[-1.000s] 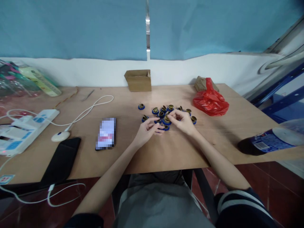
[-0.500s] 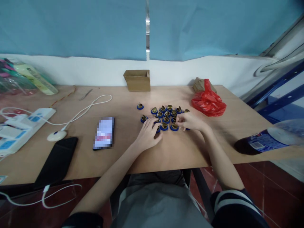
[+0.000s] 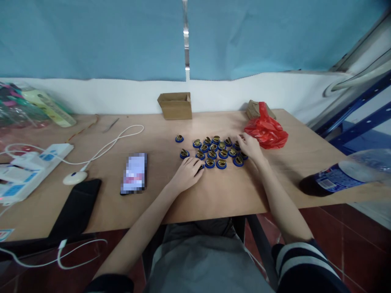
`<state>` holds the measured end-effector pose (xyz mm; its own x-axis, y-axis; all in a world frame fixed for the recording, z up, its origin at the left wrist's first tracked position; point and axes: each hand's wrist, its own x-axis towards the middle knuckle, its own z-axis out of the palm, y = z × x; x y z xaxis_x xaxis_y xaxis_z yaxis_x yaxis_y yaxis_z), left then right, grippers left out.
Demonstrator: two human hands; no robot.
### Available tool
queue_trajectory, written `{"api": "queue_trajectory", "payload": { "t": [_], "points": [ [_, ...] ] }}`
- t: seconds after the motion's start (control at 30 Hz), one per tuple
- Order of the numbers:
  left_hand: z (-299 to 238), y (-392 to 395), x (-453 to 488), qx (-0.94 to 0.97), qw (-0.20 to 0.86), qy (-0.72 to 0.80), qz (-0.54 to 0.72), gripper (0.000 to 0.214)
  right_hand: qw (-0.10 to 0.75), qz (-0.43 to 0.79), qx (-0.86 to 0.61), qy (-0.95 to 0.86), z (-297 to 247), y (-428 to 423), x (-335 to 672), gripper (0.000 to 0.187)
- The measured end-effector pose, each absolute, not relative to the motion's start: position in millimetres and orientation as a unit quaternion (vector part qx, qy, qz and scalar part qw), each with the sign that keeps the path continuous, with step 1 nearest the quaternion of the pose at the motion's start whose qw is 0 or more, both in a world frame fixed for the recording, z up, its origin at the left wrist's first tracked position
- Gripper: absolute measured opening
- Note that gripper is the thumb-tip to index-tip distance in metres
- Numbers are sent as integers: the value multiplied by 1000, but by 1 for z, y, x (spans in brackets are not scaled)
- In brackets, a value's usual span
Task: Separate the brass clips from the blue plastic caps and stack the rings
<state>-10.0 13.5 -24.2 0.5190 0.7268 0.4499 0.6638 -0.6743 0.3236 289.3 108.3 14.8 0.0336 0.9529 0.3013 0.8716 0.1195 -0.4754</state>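
Several round blue discs with gold-coloured metal pieces standing on them (image 3: 212, 154) lie in loose rows on the wooden table. My left hand (image 3: 188, 173) rests palm down at the lower left of the group. Its fingers are stretched forward and partly cover a disc at the near left corner. At the right end of the far row, my right hand (image 3: 249, 145) has its fingers bent together at the edge of another blue-and-gold disc (image 3: 236, 145). One disc (image 3: 179, 138) sits apart at the far left, and another (image 3: 184, 153) lies just beyond my left fingertips.
A small open cardboard box (image 3: 175, 108) stands by the wall. To the right are a red plastic bag (image 3: 267, 132) and a lying cola bottle (image 3: 332, 179). Leftward lie a lit phone (image 3: 134, 173), a dark phone (image 3: 76, 207), a white cable (image 3: 105, 144) and a power strip (image 3: 39, 171).
My right hand has moved from the near right side of the group to its far right end, uncovering discs there. My left hand has slid slightly left and nearer.
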Motion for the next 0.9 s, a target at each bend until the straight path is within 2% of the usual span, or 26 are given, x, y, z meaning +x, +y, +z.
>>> {"api": "queue_trajectory", "payload": {
  "t": [0.2, 0.3, 0.47, 0.63, 0.9],
  "points": [
    [-26, 14, -10, 874, 38, 398, 278, 19, 299, 182, -631, -692, -4, 116, 279, 62],
    [-27, 14, -10, 874, 37, 400, 275, 18, 327, 257, -629, -657, -7, 114, 271, 71],
    [-27, 13, -9, 872, 29, 405, 275, 14, 398, 345, -600, -602, -13, 112, 257, 67],
    [-27, 10, -5, 856, 25, 428, 291, 10, 426, 320, -647, -546, -18, 102, 232, 62],
    [-34, 17, -8, 835, 41, 466, 289, 5, 506, 337, -577, -545, -23, 92, 206, 50]
  ]
}}
